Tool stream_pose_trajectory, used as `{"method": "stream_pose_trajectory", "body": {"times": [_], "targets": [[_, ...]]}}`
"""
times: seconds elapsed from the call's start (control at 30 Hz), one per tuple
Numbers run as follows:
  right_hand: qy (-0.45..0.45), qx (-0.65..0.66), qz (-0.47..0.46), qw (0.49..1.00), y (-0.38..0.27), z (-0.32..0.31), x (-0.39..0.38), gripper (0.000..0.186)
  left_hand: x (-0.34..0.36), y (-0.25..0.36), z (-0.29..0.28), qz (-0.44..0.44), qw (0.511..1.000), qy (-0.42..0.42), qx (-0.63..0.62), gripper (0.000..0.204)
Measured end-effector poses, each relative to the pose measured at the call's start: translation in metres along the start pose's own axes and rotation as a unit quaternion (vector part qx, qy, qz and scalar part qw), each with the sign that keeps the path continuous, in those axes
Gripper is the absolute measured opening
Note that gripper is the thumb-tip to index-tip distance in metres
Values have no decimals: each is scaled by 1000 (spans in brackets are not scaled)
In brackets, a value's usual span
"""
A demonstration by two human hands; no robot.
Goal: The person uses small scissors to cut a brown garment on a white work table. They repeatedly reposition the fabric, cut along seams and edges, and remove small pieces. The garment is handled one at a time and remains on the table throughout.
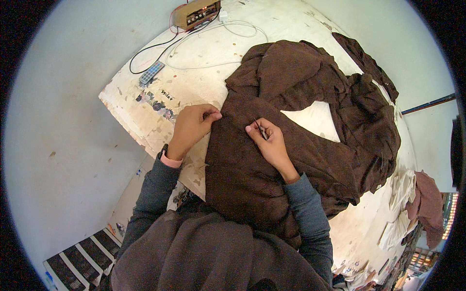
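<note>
Dark brown cloth (pixel 245 174) is lying across table (pixel 204 53). Right hand (pixel 273 147) is pinching small dark tool (pixel 262 131) over cloth. Left hand (pixel 192 124) is pressing fingers together at cloth's left edge; cannot tell whether gripping it. Remote control (pixel 152 72) is lying beyond.

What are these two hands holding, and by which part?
The right hand grips a slim dark pointed tool along its body, tip exposed; the left hand pinches the dark brown fabric at its left edge.
</note>
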State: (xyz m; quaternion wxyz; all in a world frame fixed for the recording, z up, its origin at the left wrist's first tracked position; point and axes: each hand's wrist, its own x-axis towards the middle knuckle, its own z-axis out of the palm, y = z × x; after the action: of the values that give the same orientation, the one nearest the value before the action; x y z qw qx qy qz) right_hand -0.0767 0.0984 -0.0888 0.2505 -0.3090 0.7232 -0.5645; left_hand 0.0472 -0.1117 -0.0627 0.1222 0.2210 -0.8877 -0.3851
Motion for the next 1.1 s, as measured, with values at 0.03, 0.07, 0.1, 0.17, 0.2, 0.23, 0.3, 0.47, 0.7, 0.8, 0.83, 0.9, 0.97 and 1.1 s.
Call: {"method": "stream_pose_trajectory", "body": {"times": [0.03, 0.07, 0.1, 0.17, 0.2, 0.23, 0.3, 0.47, 0.7, 0.8, 0.83, 0.9, 0.97, 1.1], "targets": [[0, -7, -1, 1000, 0, -1, 0, 21, -2, 2, -1, -6, 1000, 8, 9, 23], [0, -14, -2, 1000, 1, -1, 1, 22, -3, 4, -1, -11, 1000, 16, 18, 22], [-1, -13, -4, 1000, 1, -1, 1, 22, -5, 4, -2, -9, 999, 17, 28, 22], [-3, -12, -7, 1000, 2, -1, 1, 22, -7, 3, -1, -3, 999, 19, 47, 21], [-3, -15, -18, 1000, -1, 0, 2, 24, -8, 2, 0, 5, 999, 29, 35, 21], [-3, -18, -29, 999, -3, 0, 4, 26, -9, 1, 2, 13, 999, 39, 23, 20], [4, -98, -49, 994, -16, 2, 6, 30, -10, 1, 3, 24, 998, 53, 9, 19], [-37, -349, -52, 935, -72, 10, 17, 35, -14, 2, 3, 46, 996, 74, 25, 18], [-19, -409, -109, 906, -58, 35, 29, 30, -11, -2, 0, 75, 990, 121, 17, 15], [-17, -334, -53, 941, -65, 27, 24, 33, -18, -6, -20, 32, 984, 170, 44, 20], [12, -292, -62, 954, -63, 20, 20, 34, -22, -4, -32, 6, 984, 166, 67, 22], [26, -217, -26, 975, -65, 2, 12, 36, -33, -9, -44, -22, 979, 168, 109, 33], [27, -181, -37, 982, -65, -13, -2, 35, -52, -4, -46, -37, 983, 150, 97, 34], [-40, -225, 15, 973, -91, -32, -51, 33, -84, 8, -31, 58, 995, 69, 30, 26]]}}
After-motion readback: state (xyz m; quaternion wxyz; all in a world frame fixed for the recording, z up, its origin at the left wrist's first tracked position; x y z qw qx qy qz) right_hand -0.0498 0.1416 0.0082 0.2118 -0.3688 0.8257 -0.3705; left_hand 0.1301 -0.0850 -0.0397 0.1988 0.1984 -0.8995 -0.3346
